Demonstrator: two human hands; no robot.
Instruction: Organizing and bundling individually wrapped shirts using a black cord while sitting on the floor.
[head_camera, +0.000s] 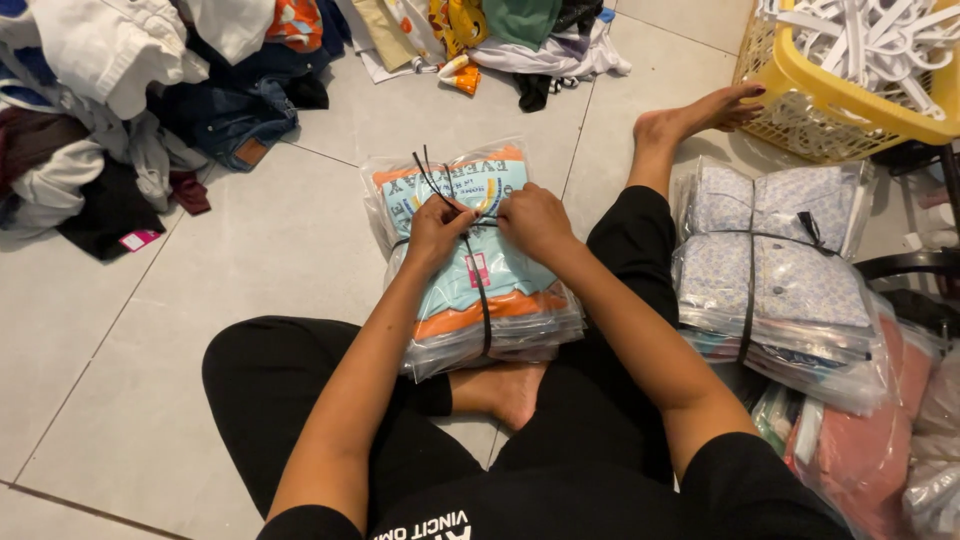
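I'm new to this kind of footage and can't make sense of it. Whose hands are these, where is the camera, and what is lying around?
The one picture comes from a camera worn on a person's head, looking down at their lap as they sit on a tiled floor. The left hand and right hand pinch a black string tied around a stack of bagged clothes. A second tied stack lies to the right, loose clothes are piled at top left, and a yellow basket holds white hangers.

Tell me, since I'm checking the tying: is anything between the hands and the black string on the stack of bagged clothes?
Nothing visible. The left hand and right hand rest directly on the black string atop the stack of bagged clothes.
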